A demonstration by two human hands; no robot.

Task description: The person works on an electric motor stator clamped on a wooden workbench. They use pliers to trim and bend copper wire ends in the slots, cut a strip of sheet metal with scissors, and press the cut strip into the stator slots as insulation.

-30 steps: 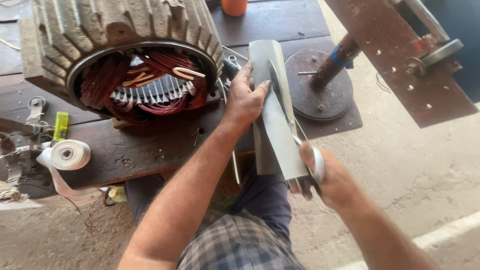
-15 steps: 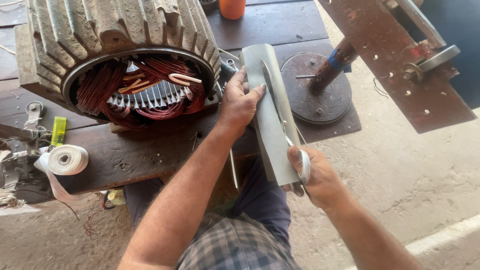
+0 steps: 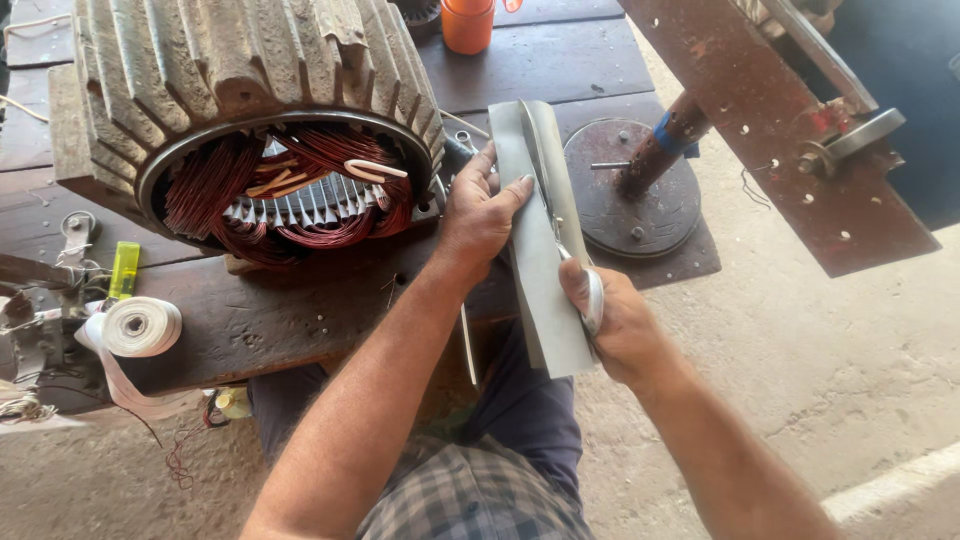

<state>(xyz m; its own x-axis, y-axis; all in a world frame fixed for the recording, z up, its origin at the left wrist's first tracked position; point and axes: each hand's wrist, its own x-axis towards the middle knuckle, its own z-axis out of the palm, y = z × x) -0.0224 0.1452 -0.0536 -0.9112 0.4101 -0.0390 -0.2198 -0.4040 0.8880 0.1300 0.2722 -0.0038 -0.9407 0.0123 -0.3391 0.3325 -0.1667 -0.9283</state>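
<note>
While the left hand pinches the upper edge of a long grey folded sheet of insulation paper, the right hand is closed round steel scissors, blades lying along the sheet. Sheet held over the lap, just off the dark wooden worktop. Ribbed motor stator with copper windings alongside; white tape roll further left.

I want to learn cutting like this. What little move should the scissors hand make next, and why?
Probably close the scissors and slide them farther up the grey sheet. The right hand has the blades partway along it, the left hand steadies its edge, and the top part looks uncut.
</note>
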